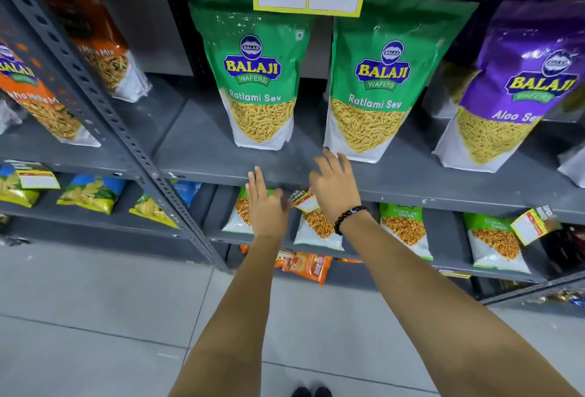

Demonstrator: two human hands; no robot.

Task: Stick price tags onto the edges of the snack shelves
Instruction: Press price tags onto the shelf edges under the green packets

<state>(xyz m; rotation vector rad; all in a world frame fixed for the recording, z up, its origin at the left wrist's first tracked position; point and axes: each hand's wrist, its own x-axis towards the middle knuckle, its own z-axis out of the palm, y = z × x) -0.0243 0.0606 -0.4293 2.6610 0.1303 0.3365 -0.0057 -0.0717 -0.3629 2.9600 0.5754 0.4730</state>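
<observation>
Hands (pixel 264 203) (pixel 332 187) (fingers spread) flank price tag (pixel 306 202) below shelf edge (pixel 411 189).

Yellow price tag (pixel 306 200) with red-bordered white panel is seen tilted below the grey shelf edge (pixel 411 189), at 6 o'clock of the Ratlami Sev pouches.

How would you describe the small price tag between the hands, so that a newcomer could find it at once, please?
Start at the grey shelf edge below the two green Ratlami Sev packets. Just under that edge, between the left hand and right hand, is the price tag. Unlike the tag hanging further right, it is small, tilted, and partly hidden by the right hand.
</observation>
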